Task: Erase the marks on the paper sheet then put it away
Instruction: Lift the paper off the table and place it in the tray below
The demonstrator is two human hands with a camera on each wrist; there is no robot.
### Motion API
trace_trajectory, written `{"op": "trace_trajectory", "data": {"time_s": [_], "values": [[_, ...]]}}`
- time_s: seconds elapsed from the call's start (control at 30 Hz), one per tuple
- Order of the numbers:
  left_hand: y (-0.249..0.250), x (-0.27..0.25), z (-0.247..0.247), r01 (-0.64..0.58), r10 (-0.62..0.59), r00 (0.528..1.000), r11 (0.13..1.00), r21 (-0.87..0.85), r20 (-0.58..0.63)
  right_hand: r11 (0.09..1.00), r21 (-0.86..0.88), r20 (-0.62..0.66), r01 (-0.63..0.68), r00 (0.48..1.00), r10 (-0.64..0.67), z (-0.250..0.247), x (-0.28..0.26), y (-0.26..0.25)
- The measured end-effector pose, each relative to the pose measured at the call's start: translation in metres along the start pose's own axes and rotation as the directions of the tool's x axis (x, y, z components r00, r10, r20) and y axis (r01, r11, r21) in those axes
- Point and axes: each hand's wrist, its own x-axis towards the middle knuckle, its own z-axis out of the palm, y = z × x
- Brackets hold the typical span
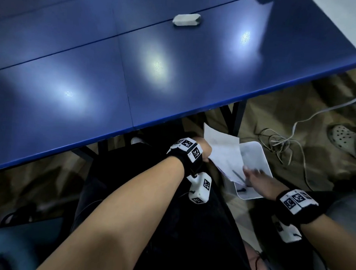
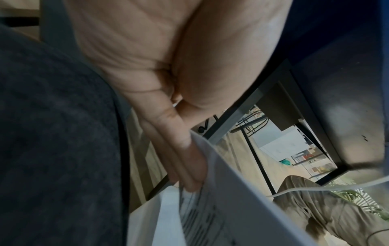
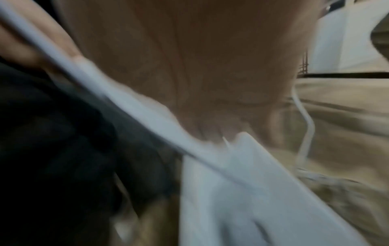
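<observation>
My left hand (image 1: 203, 149), just below the middle of the head view, pinches the near edge of the thin white paper sheet (image 1: 225, 155). The left wrist view shows my fingers (image 2: 185, 166) lying along one face of it with the sheet's edge tucked against them, so the grip is narrow and closed on paper. I judge that I hold it by the edge so that it hangs free and can be slid downward.

My right hand (image 1: 258, 179), lower right of centre, lies with fingers spread on the lower corner of the sheet. Whether it pinches or only steadies I cannot tell, for the right wrist view is smeared with blur. It seems to be guiding the sheet.

Under the sheet sits a shallow white plastic tray with rounded corners (image 1: 261, 159), on the floor below the table edge. It holds more white paper and a small dark object near its lower end, too blurred to name. The sheet is partly over this tray, not yet lying flat in it.

Further out, the blue tabletop (image 1: 94, 70) fills the upper frame, with the white block eraser (image 1: 186, 20) left near the top centre, well apart from both hands; erasing looks finished.

At the right, loose white cables (image 1: 285, 139) trail on the floor.
</observation>
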Motion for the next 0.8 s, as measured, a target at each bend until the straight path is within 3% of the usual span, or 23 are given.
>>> {"op": "trace_trajectory", "data": {"time_s": [0.03, 0.1, 0.13, 0.17, 0.23, 0.27, 0.3, 0.33, 0.4, 0.43, 0.47, 0.53, 0.57, 0.6, 0.63, 0.67, 0.7, 0.73, 0.8], "values": [[0.0, -0.002, -0.002, 0.007, -0.007, 1.0, 1.0, 0.008, -0.02, 0.982, 0.15, -0.049, 0.115, 0.993, -0.108, -0.002, -0.009, -0.015], [0.004, -0.003, -0.004, -0.099, 0.104, 0.994, 0.977, 0.187, -0.018, 0.762, 0.594, -0.096, 0.259, 0.963, -0.252, 0.004, -0.022, -0.039], [0.006, -0.005, -0.004, -0.183, 0.201, 0.979, 0.938, 0.296, -0.033, 0.673, 0.69, -0.09, 0.264, 0.955, -0.282, 0.011, -0.022, -0.043], [0.007, -0.008, -0.007, -0.225, 0.249, 0.968, 0.852, 0.472, 0.012, 0.653, 0.72, -0.073, 0.235, 0.961, -0.265, 0.018, -0.019, -0.042], [0.007, -0.008, -0.005, -0.2, 0.211, 0.977, 0.869, 0.453, 0.025, 0.762, 0.644, -0.022, 0.073, 0.997, -0.077, 0.029, -0.007, -0.026], [0.006, -0.004, -0.001, -0.174, 0.183, 0.983, 0.918, 0.357, 0.009, 0.823, 0.567, 0.013, -0.01, 1.0, 0.003, 0.029, 0.0, -0.017], [0.008, -0.006, -0.003, -0.165, 0.17, 0.985, 0.886, 0.434, 0.028, 0.875, 0.478, 0.056, -0.079, 0.997, 0.06, 0.025, 0.005, -0.009], [0.009, -0.008, -0.004, -0.161, 0.176, 0.984, 0.899, 0.407, 0.001, 0.914, 0.383, 0.09, -0.132, 0.99, 0.105, 0.017, 0.01, -0.005], [0.008, -0.008, -0.002, -0.231, 0.249, 0.968, 0.814, 0.533, 0.039, 0.978, 0.183, 0.039, -0.105, 0.994, 0.099, 0.0, 0.016, -0.002], [0.009, -0.011, -0.003, -0.197, 0.198, 0.978, 0.803, 0.563, 0.06, 0.986, 0.16, -0.029, -0.044, 0.998, 0.049, -0.005, 0.015, -0.006], [0.01, -0.017, -0.006, -0.134, 0.141, 0.99, 0.899, 0.417, 0.013, 0.983, 0.172, -0.099, 0.056, 0.994, -0.039, -0.008, 0.014, -0.015], [0.011, -0.015, -0.002, -0.082, 0.079, 0.997, 0.966, 0.244, 0.023, 0.914, 0.249, -0.167, 0.32, 0.944, -0.285, -0.006, 0.003, -0.04], [0.015, -0.013, -0.001, -0.096, 0.097, 0.995, 0.944, 0.316, 0.013, 0.86, 0.317, -0.156, 0.4, 0.917, -0.368, -0.001, -0.001, -0.052], [0.019, -0.017, -0.003, -0.111, 0.112, 0.994, 0.936, 0.334, 0.016, 0.816, 0.41, -0.136, 0.407, 0.912, -0.387, 0.007, -0.003, -0.061], [0.018, -0.014, -0.004, -0.187, 0.197, 0.98, 0.855, 0.483, 0.031, 0.783, 0.513, -0.131, 0.352, 0.933, -0.334, 0.013, -0.003, -0.063], [0.017, -0.019, -0.004, -0.222, 0.248, 0.969, 0.838, 0.499, 0.015, 0.759, 0.582, -0.135, 0.293, 0.955, -0.265, 0.019, -0.001, -0.059], [0.018, -0.021, -0.006, -0.212, 0.202, 0.977, 0.845, 0.491, 0.073, 0.765, 0.601, -0.149, 0.232, 0.973, -0.178, 0.023, 0.002, -0.052], [0.017, -0.027, -0.008, -0.164, 0.143, 0.986, 0.912, 0.375, 0.083, 0.801, 0.578, -0.12, 0.157, 0.987, -0.107, 0.027, 0.008, -0.042], [0.011, -0.031, -0.009, -0.073, 0.06, 0.997, 0.959, 0.275, 0.058, 0.854, 0.52, -0.023, 0.012, 1.0, 0.0, 0.027, 0.016, -0.022]]}}
